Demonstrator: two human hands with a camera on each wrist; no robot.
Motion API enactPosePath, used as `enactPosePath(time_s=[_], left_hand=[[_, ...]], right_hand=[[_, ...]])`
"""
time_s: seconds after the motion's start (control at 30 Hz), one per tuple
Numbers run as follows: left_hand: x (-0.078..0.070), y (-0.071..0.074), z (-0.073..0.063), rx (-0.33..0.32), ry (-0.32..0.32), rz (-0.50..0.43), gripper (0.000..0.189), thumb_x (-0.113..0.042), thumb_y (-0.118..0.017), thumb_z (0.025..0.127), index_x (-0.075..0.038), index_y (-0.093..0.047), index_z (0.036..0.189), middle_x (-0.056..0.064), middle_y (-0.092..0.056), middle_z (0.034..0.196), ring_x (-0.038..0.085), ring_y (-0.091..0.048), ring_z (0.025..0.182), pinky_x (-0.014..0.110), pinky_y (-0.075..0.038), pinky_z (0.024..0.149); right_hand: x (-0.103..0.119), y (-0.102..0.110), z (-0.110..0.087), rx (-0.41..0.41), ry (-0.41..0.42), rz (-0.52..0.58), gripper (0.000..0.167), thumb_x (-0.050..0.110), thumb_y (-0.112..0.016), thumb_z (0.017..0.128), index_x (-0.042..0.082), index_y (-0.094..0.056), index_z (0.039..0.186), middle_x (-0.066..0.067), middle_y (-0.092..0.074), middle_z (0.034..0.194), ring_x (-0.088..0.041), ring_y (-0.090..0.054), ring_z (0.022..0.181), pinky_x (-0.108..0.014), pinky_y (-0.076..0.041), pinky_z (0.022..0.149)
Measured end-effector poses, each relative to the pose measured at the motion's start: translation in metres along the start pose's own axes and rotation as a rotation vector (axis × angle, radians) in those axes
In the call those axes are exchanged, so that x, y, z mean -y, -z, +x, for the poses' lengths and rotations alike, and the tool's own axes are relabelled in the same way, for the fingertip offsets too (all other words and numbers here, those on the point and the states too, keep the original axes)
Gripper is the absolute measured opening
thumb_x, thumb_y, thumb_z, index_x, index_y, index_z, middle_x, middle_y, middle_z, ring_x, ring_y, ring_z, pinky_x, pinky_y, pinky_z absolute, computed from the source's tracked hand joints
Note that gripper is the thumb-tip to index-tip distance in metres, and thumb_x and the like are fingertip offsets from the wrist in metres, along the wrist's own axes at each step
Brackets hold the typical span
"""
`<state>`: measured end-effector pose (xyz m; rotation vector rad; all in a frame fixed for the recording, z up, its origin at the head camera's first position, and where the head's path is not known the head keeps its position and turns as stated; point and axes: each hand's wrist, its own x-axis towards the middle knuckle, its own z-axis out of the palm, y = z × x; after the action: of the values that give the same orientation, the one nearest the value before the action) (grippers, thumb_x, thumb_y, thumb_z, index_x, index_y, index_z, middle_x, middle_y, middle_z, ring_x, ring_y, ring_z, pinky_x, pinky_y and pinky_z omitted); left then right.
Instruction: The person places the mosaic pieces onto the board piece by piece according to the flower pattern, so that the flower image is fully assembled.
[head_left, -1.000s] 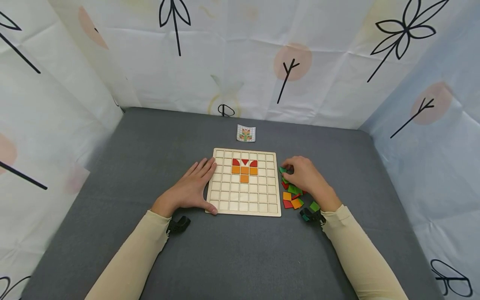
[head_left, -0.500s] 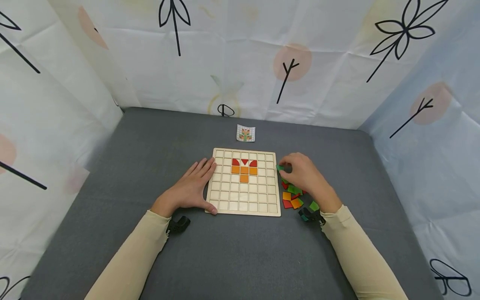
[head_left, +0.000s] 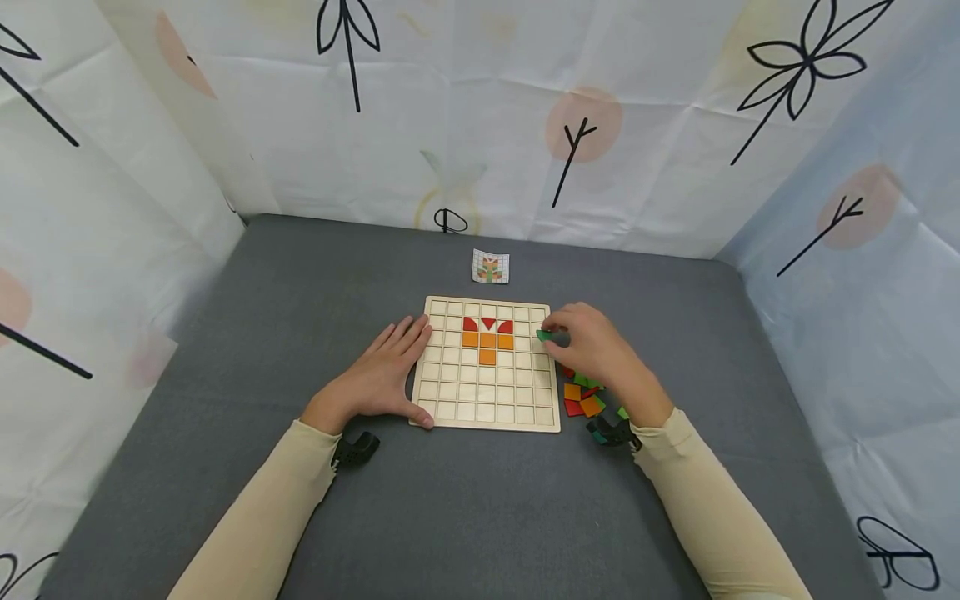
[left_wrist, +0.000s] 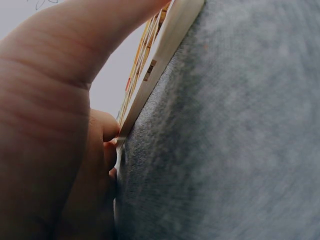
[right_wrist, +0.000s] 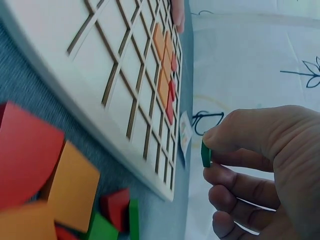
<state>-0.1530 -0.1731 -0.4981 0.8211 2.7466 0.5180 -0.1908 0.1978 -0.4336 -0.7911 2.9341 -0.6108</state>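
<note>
A square wooden grid board point(head_left: 450, 400) lies mid-table, with orange squares point(head_left: 487, 357) and red pieces point(head_left: 506, 326) set in several upper cells. My left hand point(head_left: 386, 371) rests along the board's left edge, fingers spread straight, thumb at the lower left corner; the left wrist view shows the thumb point(left_wrist: 85, 40) close up at the board's side. Above the board's right edge, my right hand point(head_left: 592, 342) pinches a small green tile point(right_wrist: 206, 151) between thumb and fingertips. In the right wrist view the tile is seen nearly edge-on, with the other fingers curled beneath.
A pile of loose red, orange and green tiles point(head_left: 573, 392) lies right of the board, partly hidden under my right forearm. Behind the board is a small pattern card point(head_left: 491, 267). The grey table point(head_left: 480, 517) is enclosed by white printed cloth point(head_left: 480, 108).
My right hand has lifted away from the tile pile and moved left over the board's right edge with the green tile. My left hand has stayed in place.
</note>
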Motion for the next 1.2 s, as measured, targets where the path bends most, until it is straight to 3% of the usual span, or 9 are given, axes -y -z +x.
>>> enactPosePath(time_s=[0.67, 0.87, 1.2], left_hand=[[-0.002, 0.002, -0.001, 0.007, -0.001, -0.016, 0.156, -0.085, -0.085, 0.068, 0.0, -0.007, 0.173, 0.015, 0.002, 0.181, 0.038, 0.003, 0.166, 0.054, 0.0, 0.133], [0.003, -0.001, 0.0, -0.012, -0.023, -0.057, 0.157, -0.091, -0.08, 0.067, 0.0, -0.009, 0.173, 0.016, 0.001, 0.181, 0.039, 0.004, 0.166, 0.053, 0.002, 0.133], [0.004, -0.003, 0.0, -0.018, -0.025, -0.063, 0.158, -0.094, -0.078, 0.067, 0.0, -0.008, 0.173, 0.015, 0.002, 0.181, 0.038, 0.005, 0.166, 0.053, 0.003, 0.132]], right_hand=[[0.033, -0.013, 0.019, 0.035, 0.125, 0.034, 0.018, 0.014, -0.08, 0.099, 0.008, -0.081, 0.115, -0.005, -0.073, 0.112, -0.027, -0.063, 0.109, -0.045, -0.056, 0.091], [0.039, -0.018, 0.023, 0.022, 0.182, 0.038, 0.017, 0.012, -0.079, 0.098, 0.008, -0.082, 0.114, -0.003, -0.074, 0.109, -0.027, -0.064, 0.11, -0.044, -0.056, 0.093], [0.048, -0.025, 0.029, 0.026, 0.183, 0.064, 0.013, 0.011, -0.079, 0.097, 0.01, -0.082, 0.11, -0.001, -0.075, 0.108, -0.023, -0.063, 0.106, -0.041, -0.054, 0.093]])
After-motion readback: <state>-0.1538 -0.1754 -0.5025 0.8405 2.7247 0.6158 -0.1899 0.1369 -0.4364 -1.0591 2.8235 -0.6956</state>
